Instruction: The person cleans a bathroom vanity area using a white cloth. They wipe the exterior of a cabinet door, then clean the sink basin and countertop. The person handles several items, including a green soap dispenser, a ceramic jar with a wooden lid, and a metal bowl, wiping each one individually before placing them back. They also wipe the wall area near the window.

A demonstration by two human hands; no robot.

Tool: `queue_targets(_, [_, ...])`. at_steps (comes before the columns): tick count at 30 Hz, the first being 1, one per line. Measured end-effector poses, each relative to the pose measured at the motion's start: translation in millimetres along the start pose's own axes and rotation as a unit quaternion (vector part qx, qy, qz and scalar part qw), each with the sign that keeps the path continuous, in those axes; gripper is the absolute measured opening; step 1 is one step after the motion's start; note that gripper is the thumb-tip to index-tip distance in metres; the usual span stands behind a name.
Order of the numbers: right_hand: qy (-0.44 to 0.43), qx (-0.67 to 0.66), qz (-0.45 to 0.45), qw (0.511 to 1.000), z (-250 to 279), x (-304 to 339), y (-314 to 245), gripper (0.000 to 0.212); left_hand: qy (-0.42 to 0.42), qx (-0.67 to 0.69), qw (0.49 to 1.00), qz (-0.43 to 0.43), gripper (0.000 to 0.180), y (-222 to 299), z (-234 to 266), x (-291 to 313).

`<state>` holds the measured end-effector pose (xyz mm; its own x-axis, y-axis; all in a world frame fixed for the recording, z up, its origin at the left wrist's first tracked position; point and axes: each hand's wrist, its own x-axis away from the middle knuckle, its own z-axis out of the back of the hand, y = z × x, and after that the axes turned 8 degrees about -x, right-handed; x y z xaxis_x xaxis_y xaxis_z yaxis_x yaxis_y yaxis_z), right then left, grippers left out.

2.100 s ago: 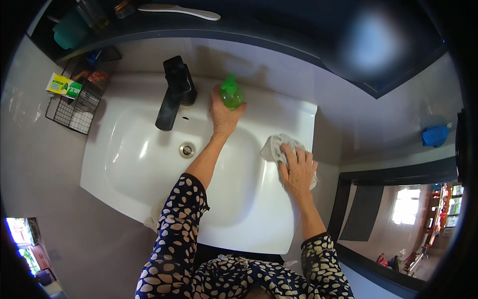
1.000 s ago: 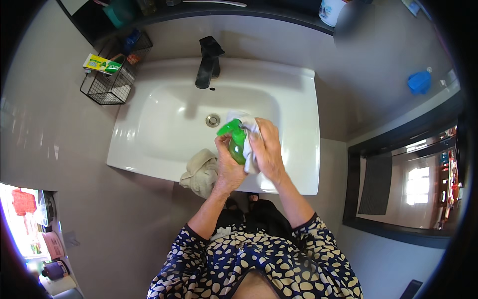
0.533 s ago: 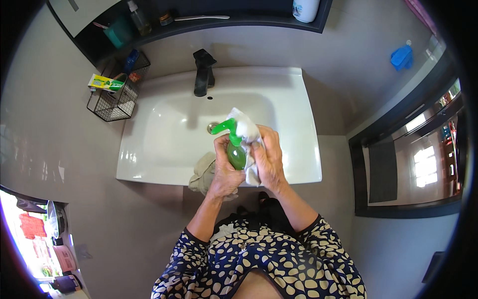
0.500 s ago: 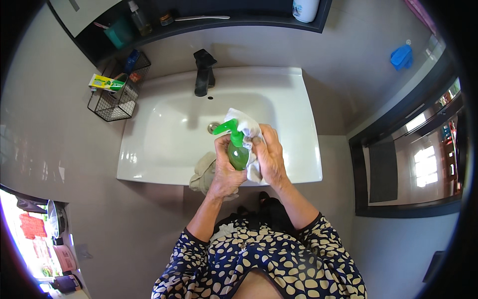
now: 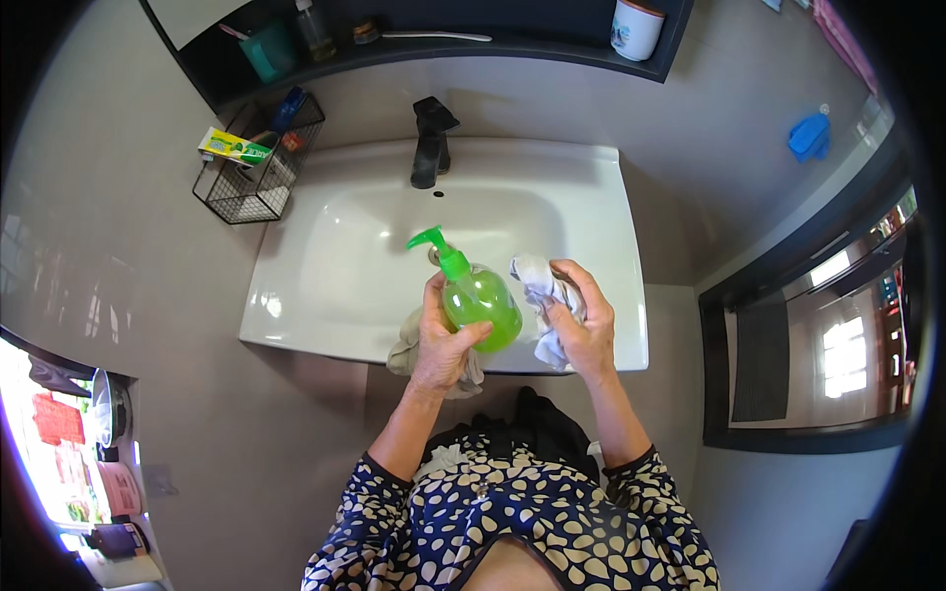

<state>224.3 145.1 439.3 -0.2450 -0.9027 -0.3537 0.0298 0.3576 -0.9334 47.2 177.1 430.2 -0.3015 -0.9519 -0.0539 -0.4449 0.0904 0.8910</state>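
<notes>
Over the front of the white sink, my left hand (image 5: 445, 340) is wrapped round a clear pump bottle (image 5: 490, 313) of green liquid, its thumb across the lower body. The bottle tilts, its bright green pump head (image 5: 448, 258) pointing away from me to the left. My right hand (image 5: 585, 330) grips a bunched white cloth (image 5: 540, 295), a short gap to the right of the bottle. A beige cloth (image 5: 404, 347) hangs over the sink's front edge, partly hidden behind my left hand and wrist.
The white sink (image 5: 325, 286) has a black faucet (image 5: 431, 148) at its back. A wire basket (image 5: 258, 202) holding a yellow-green tube (image 5: 235, 146) hangs at the left. Above runs a dark shelf (image 5: 552, 51) with a teal cup (image 5: 268, 54) and white cup (image 5: 638, 30). A blue cloth (image 5: 810, 138) hangs at right.
The white cloth was pressed against the bottle; my right hand has drawn it away to the right. The bottle now shows more of its body. The whole view has shifted slightly.
</notes>
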Motion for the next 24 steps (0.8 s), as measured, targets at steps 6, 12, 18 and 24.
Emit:
queue_targets(6, [0.004, 0.146, 0.186, 0.972, -32, 9, -23, 0.029, -0.042, 0.082, 0.995, -0.029, 0.077, -12, -19, -1])
queue_targets(12, [-0.041, -0.133, -0.080, 0.987, -11, -29, -37, 0.013, -0.039, -0.086, 0.992, -0.079, 0.074, -14, -38, -11])
queue_targets(18, [-0.057, -0.247, -0.115, 0.960, 24, -62, -17, 0.021, -0.027, -0.121, 0.987, -0.098, 0.083, -17, -75, -27])
queue_targets(24, [-0.046, -0.119, 0.090, 0.988, 54, -55, -15, 0.026, -0.016, -0.090, 0.991, -0.098, 0.079, -35, -93, -47])
